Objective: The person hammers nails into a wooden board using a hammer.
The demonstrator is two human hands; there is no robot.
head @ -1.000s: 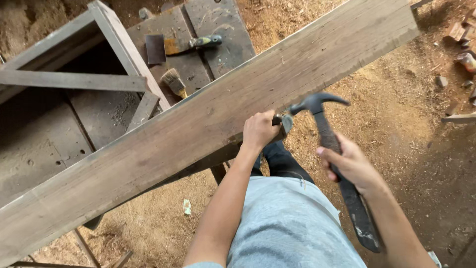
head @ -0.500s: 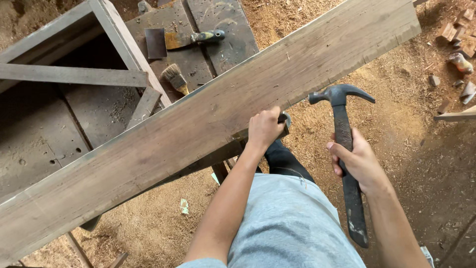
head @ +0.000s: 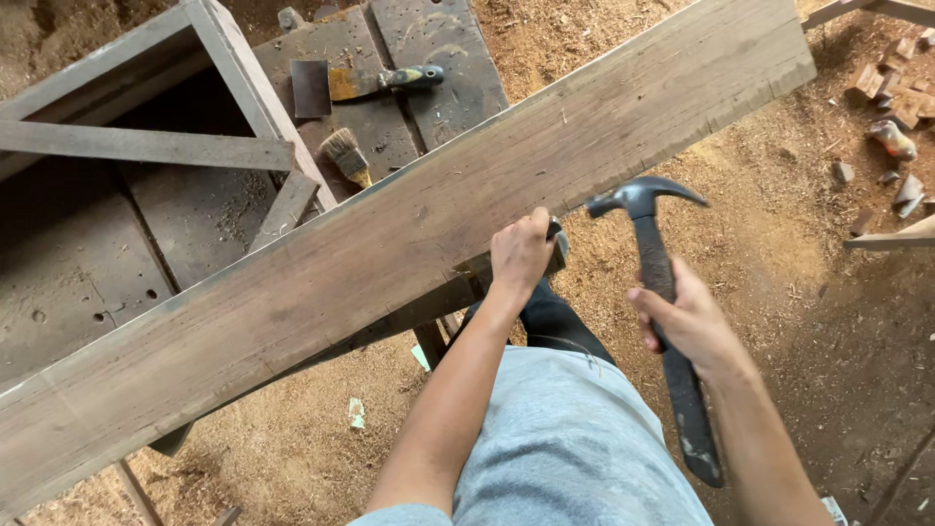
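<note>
A long, weathered grey-brown wooden plank (head: 390,253) runs diagonally from near left to far right, resting across a dark, dusty wooden workbench (head: 68,273). On the bench beyond the plank lie a small straw-bristled brush (head: 344,156) and a flat metal scraper with a dark handle (head: 365,83).

At the plank's near edge, about centre, the left hand (head: 521,253) is curled closed around a small dark metal tool (head: 556,245), pressing it against the wood; its tip is hidden. Just right, the right hand (head: 687,321) wraps firmly round the handle of a black claw hammer (head: 662,292), head raised beside the plank.

A clean strike likely needs the held tool steady and fingers below the struck end. Open sawdust floor (head: 779,224) to the right gives swing room; wood offcuts (head: 891,93) lie far right.
</note>
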